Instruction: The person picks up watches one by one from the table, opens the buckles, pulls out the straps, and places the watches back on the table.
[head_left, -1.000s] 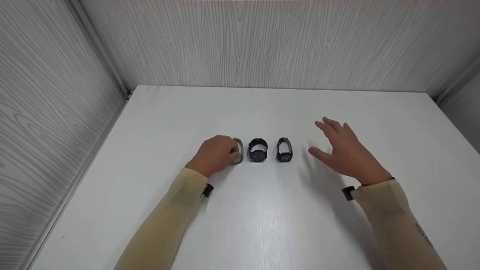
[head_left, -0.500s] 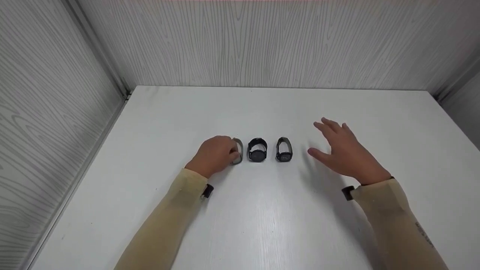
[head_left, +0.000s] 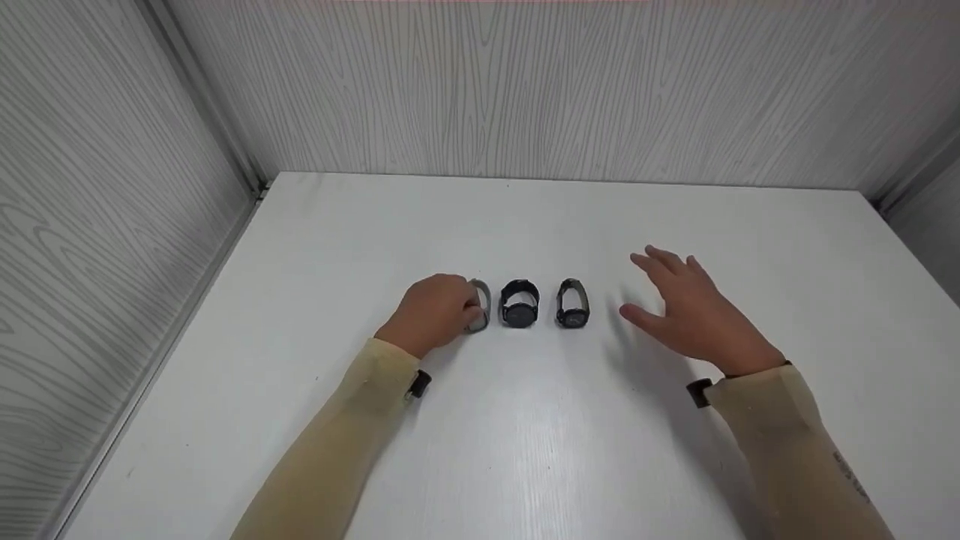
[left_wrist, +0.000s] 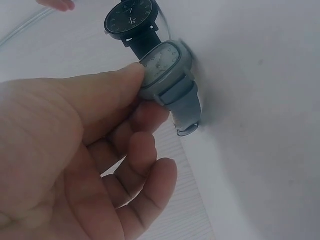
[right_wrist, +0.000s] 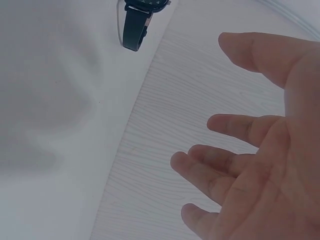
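The white rectangular desk (head_left: pixel 540 420) runs back to a straight far edge against a pale wood-grain back panel (head_left: pixel 480 105), with a similar left side panel (head_left: pixel 82 240) along its left edge. Bare white surface spreads behind and in front of the watches, and a gap of it lies between the right hand (head_left: pixel 694 315) and the nearest watch.

The left hand (head_left: pixel 435 311) pinches a grey watch with a squarish face and looped band (left_wrist: pixel 175 80) between thumb and fingers, at the left end of a row of three near mid-desk. The thumb covers part of its face; whether it touches the desk is hard to tell. The right wrist view cuts off a dark watch at its top border.

Just right of the grey watch stands a black round-faced watch (head_left: pixel 520 315), the nearest obstacle on that side; farther right is a dark watch with a narrower loop (head_left: pixel 574 319). The right hand hovers beyond it, fingers spread, holding nothing.
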